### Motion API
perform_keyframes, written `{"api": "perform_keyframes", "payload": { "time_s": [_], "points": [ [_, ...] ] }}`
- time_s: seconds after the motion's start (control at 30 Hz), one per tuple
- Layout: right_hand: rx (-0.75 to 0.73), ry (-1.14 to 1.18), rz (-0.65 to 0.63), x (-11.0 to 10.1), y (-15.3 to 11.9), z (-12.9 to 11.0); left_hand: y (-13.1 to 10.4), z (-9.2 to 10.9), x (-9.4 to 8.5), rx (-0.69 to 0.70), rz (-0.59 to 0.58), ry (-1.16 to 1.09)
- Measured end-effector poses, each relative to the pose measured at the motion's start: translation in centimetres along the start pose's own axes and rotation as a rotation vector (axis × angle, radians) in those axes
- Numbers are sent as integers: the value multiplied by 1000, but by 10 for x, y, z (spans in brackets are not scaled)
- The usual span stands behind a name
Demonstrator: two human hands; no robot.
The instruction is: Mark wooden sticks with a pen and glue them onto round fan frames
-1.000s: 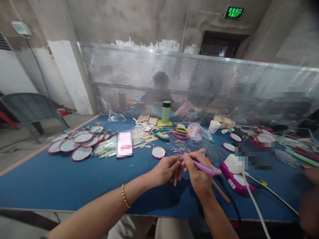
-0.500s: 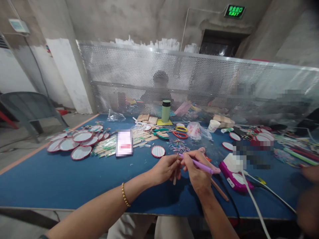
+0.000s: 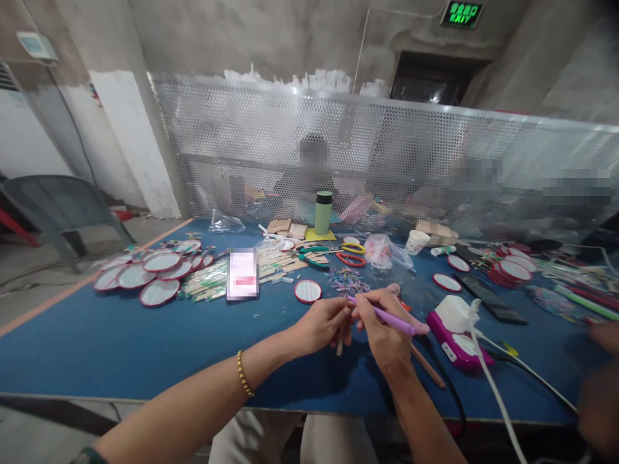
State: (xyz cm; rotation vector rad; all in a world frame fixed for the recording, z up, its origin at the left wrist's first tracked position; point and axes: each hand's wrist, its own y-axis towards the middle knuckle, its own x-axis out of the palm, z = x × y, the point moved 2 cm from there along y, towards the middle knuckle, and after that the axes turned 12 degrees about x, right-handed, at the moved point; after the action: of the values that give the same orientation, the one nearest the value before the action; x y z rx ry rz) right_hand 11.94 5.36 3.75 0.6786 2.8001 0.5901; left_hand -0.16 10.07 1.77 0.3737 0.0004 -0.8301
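My left hand (image 3: 323, 327) is closed on a thin wooden stick (image 3: 340, 345), whose lower end points down toward the blue table (image 3: 193, 348). Close beside it, my right hand (image 3: 384, 328) grips a purple pen-like tool (image 3: 394, 321), its tip at the upper end of the stick, between the fingertips of both hands. What lies right at the tip is too small to tell. A round white disc with a red rim (image 3: 308, 291) lies just beyond my left hand. Past my hands is a pile of small coloured pieces (image 3: 345, 281).
Red-rimmed discs (image 3: 135, 276) and wrapped sticks (image 3: 207, 277) lie left. Pliers (image 3: 314, 256), a green bottle (image 3: 324, 212) and a paper cup (image 3: 416, 242) stand or lie behind. On the right are a magenta power strip (image 3: 454, 341) with cables, a phone (image 3: 491, 299) and another person's blurred hand (image 3: 604, 341).
The view has shifted slightly. Both hands keep nearly the same pose, with the stick and purple tool still held together.
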Motion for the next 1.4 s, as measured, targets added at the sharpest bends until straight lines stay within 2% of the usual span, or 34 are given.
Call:
{"api": "perform_keyframes", "payload": {
  "time_s": [0.37,1.1,1.4],
  "points": [
    [-16,-2,47,0,1,1,-1,2,0,10,-10,-14],
    [28,14,31,0,1,2,-1,1,0,21,-13,-13],
    [1,-3,22,-1,0,0,-1,0,0,28,-13,-17]
  ]
}}
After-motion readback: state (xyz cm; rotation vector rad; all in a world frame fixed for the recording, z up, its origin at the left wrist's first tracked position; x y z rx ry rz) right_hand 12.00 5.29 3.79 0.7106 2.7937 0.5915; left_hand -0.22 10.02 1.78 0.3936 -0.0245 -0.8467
